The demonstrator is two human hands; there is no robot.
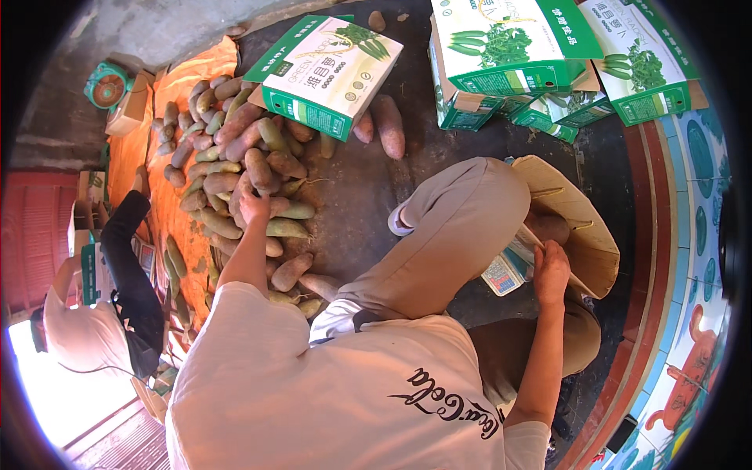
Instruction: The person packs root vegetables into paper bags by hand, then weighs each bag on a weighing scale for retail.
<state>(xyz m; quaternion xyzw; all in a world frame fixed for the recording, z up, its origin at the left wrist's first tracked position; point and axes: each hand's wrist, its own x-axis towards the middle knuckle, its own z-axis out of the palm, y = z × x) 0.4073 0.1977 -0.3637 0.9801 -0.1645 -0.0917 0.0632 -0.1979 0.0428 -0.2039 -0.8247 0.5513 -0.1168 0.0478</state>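
My left hand [252,207] reaches into a pile of soil-coated green and reddish-brown radishes [222,183], its fingers closed on a thick brown radish [260,169]. My right hand [551,271] grips the near edge of an open cardboard box [589,235], which stands tilted beside my bent leg. Inside that box lies a large brown radish [551,228]; the rest of its inside is hidden. Partly under the box, a digital scale [502,276] shows its keypad.
White and green printed cartons [333,66] stand at the far side, with more cartons [509,47] at far right. Orange cloth [174,219] lies under the pile. At left, another person [94,329] handles a box. A teal dial scale [108,84] sits far left.
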